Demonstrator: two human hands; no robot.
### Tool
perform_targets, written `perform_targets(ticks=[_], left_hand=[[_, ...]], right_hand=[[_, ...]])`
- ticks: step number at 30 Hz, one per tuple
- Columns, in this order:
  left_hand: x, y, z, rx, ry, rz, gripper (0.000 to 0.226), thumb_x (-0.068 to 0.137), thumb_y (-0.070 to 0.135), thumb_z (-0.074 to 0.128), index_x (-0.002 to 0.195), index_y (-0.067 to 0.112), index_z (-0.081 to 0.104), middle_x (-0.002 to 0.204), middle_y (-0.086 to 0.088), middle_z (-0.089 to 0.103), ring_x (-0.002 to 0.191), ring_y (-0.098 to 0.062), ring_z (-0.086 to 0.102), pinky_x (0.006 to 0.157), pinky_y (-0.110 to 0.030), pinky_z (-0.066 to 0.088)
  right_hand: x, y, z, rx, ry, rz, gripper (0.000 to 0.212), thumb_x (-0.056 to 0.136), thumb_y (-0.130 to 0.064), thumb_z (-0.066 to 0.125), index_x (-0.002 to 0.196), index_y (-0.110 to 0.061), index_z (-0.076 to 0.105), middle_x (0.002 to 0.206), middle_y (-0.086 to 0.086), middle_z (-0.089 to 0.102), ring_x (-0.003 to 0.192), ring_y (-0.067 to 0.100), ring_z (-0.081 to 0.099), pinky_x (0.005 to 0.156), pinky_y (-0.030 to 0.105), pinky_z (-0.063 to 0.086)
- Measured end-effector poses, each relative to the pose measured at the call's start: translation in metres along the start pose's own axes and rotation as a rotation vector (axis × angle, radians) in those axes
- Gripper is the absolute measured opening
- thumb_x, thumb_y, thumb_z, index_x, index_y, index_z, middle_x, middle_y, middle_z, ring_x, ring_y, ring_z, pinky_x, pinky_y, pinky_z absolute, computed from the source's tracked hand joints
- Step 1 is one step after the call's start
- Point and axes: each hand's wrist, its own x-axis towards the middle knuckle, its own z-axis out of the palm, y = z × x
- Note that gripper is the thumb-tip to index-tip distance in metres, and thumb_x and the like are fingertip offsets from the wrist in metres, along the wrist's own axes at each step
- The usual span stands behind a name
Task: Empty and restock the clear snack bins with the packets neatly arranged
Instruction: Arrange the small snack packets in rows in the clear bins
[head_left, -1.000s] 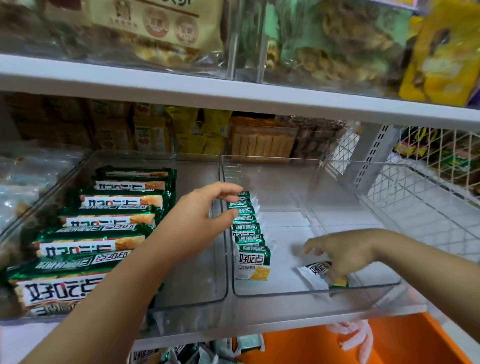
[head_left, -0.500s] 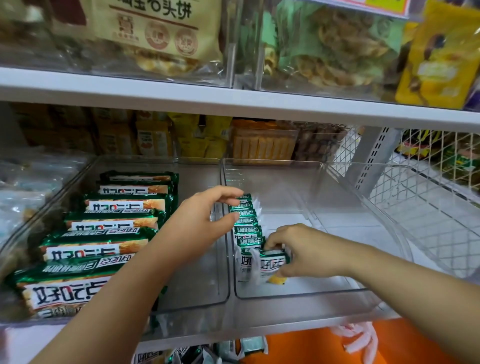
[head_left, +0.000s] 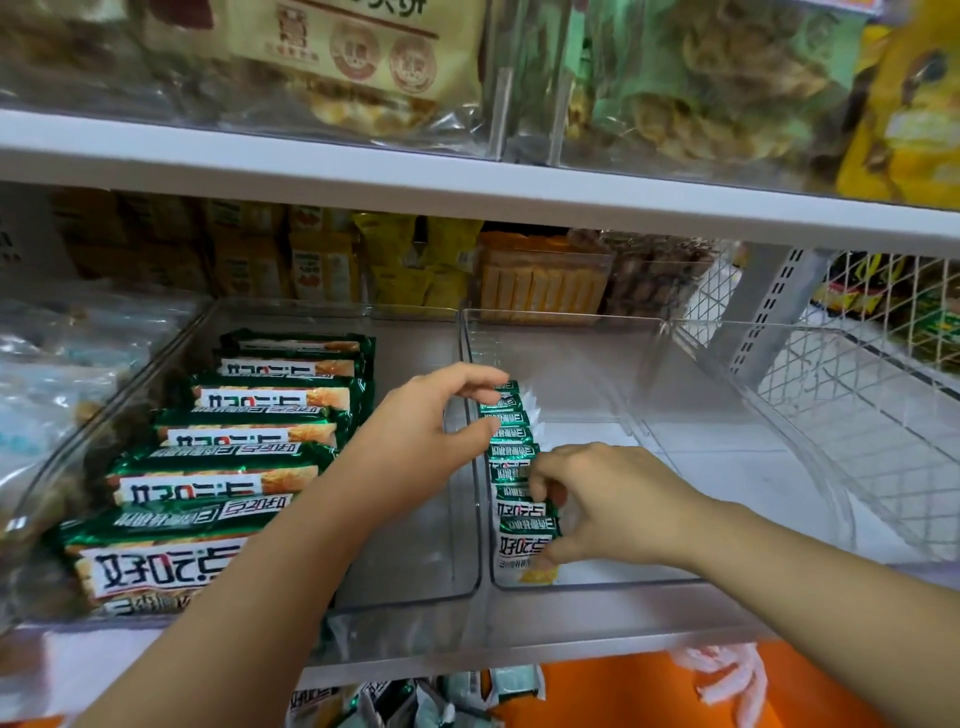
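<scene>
Two clear bins sit side by side on the middle shelf. The left bin holds a row of long green snack packets lying flat. In the right bin, small green packets stand on edge in a row against its left wall. My left hand rests over the wall between the bins, fingers curled and touching the back of that row. My right hand pinches the front small packet at the near end of the row.
An upper white shelf overhangs with bagged snacks. A bin of clear-wrapped goods stands at far left. A wire mesh divider borders the right. An orange crate and loose packets lie below.
My right hand picked a loose small packet from the right bin's floor, carried it left and stood it at the near end of the row. My left hand stayed by the row.
</scene>
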Motion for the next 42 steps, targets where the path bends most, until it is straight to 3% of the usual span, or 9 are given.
perform_targets(ticks=[6,9,13,16,20,29,34,39,42], left_hand=[[-0.006,0.005,0.001,0.048,0.09,0.045,0.029,0.091,0.021,0.062,0.112,0.04,0.056,0.111,0.022,0.058,0.098,0.016,0.049,0.081,0.003,0.031],[-0.025,0.016,-0.003,0.151,0.142,0.104,0.025,0.092,0.017,0.06,0.114,0.029,0.062,0.108,0.018,0.057,0.088,0.018,0.045,0.079,0.009,0.025],[-0.07,0.033,-0.024,0.26,0.103,0.159,0.022,0.093,0.013,0.056,0.111,0.022,0.066,0.102,0.013,0.059,0.091,0.008,0.047,0.08,0.003,0.033],[-0.113,0.031,-0.038,0.394,0.013,0.213,0.02,0.093,0.014,0.055,0.107,0.021,0.068,0.096,0.012,0.06,0.086,-0.001,0.053,0.083,-0.024,0.048],[-0.183,0.004,-0.044,0.529,-0.219,0.329,0.025,0.09,0.028,0.045,0.102,0.023,0.066,0.095,0.009,0.065,0.08,-0.013,0.062,0.064,-0.029,0.052],[-0.237,-0.116,-0.038,0.657,-0.719,-0.467,0.055,0.095,0.043,0.053,0.144,0.034,0.03,0.142,0.001,0.044,0.117,-0.017,0.052,0.094,-0.033,0.045],[-0.249,-0.151,-0.01,0.49,-0.845,-0.593,0.082,0.089,0.044,0.062,0.151,0.032,0.01,0.154,-0.006,0.019,0.127,-0.024,0.045,0.098,-0.035,0.044],[-0.26,-0.172,0.016,0.5,-0.876,-0.728,0.107,0.081,0.054,0.068,0.148,0.041,-0.014,0.16,-0.005,-0.005,0.132,-0.031,0.042,0.1,-0.044,0.044],[-0.263,-0.178,0.025,0.474,-0.905,-0.795,0.118,0.077,0.053,0.072,0.141,0.048,-0.027,0.158,-0.006,-0.018,0.133,-0.031,0.041,0.096,-0.04,0.042]], right_hand=[[-0.026,-0.011,-0.015,0.173,0.184,0.083,0.021,0.081,-0.043,0.068,0.083,-0.034,0.049,0.085,-0.014,0.06,0.077,0.003,0.052,0.068,0.025,0.043],[-0.043,-0.025,-0.02,0.16,0.25,0.064,0.016,0.084,-0.039,0.065,0.082,-0.034,0.05,0.081,-0.016,0.059,0.068,-0.001,0.048,0.059,0.02,0.036],[-0.072,-0.049,-0.016,0.267,0.342,0.06,0.008,0.083,-0.032,0.067,0.08,-0.03,0.06,0.071,-0.016,0.06,0.06,-0.005,0.05,0.054,0.014,0.034],[-0.09,-0.074,0.002,0.388,0.37,0.017,0.008,0.081,-0.026,0.069,0.076,-0.027,0.063,0.067,-0.012,0.06,0.059,0.0,0.051,0.059,0.022,0.041],[-0.099,-0.112,0.039,0.417,0.153,-0.078,0.008,0.086,-0.027,0.066,0.081,-0.026,0.06,0.07,-0.014,0.056,0.067,0.002,0.052,0.062,0.022,0.044],[-0.059,-0.133,0.158,0.57,-0.499,0.087,0.066,0.086,-0.035,0.068,0.142,-0.024,0.035,0.137,0.003,0.046,0.102,0.012,0.051,0.083,0.023,0.041],[-0.037,-0.135,0.228,0.687,-0.614,0.17,0.104,0.078,-0.035,0.076,0.153,-0.029,0.004,0.159,0.001,0.014,0.122,0.015,0.047,0.091,0.019,0.039],[-0.018,-0.125,0.272,0.637,-0.625,0.231,0.134,0.052,-0.06,0.082,0.147,-0.045,-0.011,0.16,-0.003,-0.011,0.147,0.021,-0.008,0.119,0.045,0.013],[-0.016,-0.124,0.279,0.707,-0.682,0.147,0.132,0.053,-0.061,0.08,0.148,-0.043,-0.009,0.16,-0.008,-0.006,0.147,0.019,0.001,0.119,0.043,0.016]])
